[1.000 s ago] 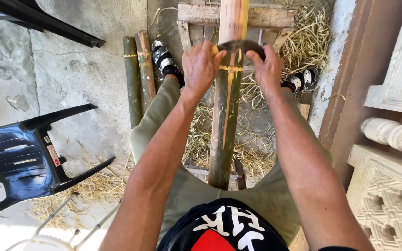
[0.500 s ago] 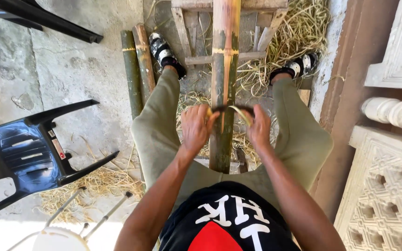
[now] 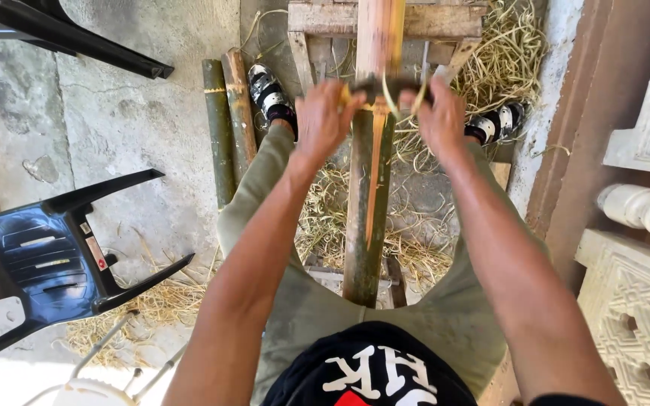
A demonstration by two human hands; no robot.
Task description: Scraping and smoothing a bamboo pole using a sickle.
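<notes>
My left hand (image 3: 323, 120) is closed around the left handle of a drawknife (image 3: 382, 89); my right hand (image 3: 439, 119) is closed around the right handle. The blade runs across the bamboo pole (image 3: 367, 195), touching it, high up near the far end of my reach, both arms stretched out. A thin curl of shaving (image 3: 390, 96) loops up at the blade. The handles are mostly hidden inside my fists, so I cannot tell their shape.

The pole lies lengthwise between my legs, near end by my lap, far end going up over a wooden frame (image 3: 317, 19) at the top. Below the blade the pole is green with a pale stripped streak down the middle; above the blade it is tan and bare.

Olive trousers on both legs, black-and-white shoes: left shoe (image 3: 268, 92) beside the frame's left post, right shoe (image 3: 496, 122) on the other side of the pole. Pale shavings (image 3: 505, 53) are heaped on the floor under and around the frame and between my feet, more to the lower left.

Two more bamboo pieces (image 3: 227, 113) lie side by side on the concrete floor (image 3: 129, 128), just left of my left leg. A dark plastic chair (image 3: 39, 256) lies tipped over at far left. Pale carved stonework (image 3: 641, 286) sits at the right edge, against a brown wall strip.
</notes>
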